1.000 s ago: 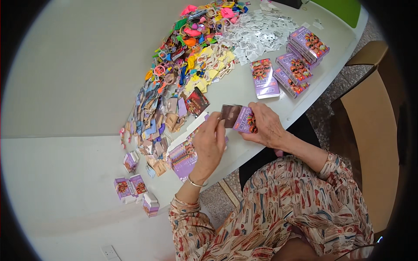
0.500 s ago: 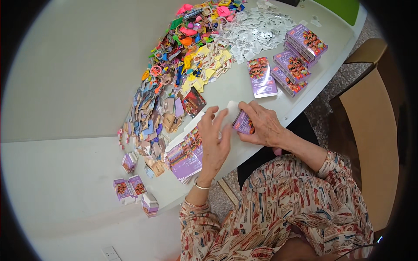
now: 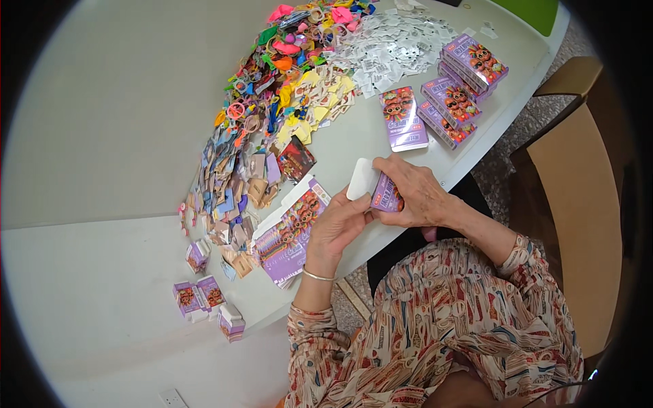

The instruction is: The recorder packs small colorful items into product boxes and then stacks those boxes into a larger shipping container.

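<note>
Hands (image 3: 418,196) holding a purple box (image 3: 386,196), white flap (image 3: 362,178) out, right end hidden

One held box (image 3: 386,194), perhaps four small boxes (image 3: 211,292) and five large boxes (image 3: 450,100) show.

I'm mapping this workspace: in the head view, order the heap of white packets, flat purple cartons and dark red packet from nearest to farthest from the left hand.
1. Flat purple cartons: just left of the left hand.
2. Dark red packet: up and to the left, above the cartons.
3. Heap of white packets: farthest, toward the picture's top.
</note>
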Tool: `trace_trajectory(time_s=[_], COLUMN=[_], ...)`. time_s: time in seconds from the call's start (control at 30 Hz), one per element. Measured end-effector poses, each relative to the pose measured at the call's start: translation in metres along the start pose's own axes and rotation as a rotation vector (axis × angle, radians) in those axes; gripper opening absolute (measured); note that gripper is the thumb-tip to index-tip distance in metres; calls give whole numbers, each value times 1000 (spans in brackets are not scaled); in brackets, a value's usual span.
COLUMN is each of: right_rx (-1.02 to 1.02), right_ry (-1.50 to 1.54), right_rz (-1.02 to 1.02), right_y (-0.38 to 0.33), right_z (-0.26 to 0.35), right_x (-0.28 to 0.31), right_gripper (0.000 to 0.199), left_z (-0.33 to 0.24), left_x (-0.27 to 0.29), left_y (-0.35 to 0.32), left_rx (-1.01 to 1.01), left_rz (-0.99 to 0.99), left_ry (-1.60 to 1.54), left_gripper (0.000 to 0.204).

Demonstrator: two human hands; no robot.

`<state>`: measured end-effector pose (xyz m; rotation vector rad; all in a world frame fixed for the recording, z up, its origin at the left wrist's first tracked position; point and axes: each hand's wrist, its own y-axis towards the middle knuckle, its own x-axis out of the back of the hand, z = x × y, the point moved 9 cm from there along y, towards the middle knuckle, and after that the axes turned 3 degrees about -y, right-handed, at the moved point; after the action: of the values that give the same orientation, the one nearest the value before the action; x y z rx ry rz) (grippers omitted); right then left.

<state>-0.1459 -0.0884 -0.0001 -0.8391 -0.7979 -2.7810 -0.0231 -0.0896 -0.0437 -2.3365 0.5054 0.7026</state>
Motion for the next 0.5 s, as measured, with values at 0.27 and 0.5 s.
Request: trace_trajectory(time_s=[0.27,0.5], right_rx=[-30,-48], right_ry=[-49,-82], right_rz=[56,55], right_y=[-3,-5], right_z=[-14,-11], right_x=[-8,-12], right_gripper=[79,82], left_z=[-7,-18], left_x=[-22,-9], left_y=[-15,-18], left_rx=[-392,-515], left_rz=[-243,-317], left_ry=[986,751], left_gripper=[51,34])
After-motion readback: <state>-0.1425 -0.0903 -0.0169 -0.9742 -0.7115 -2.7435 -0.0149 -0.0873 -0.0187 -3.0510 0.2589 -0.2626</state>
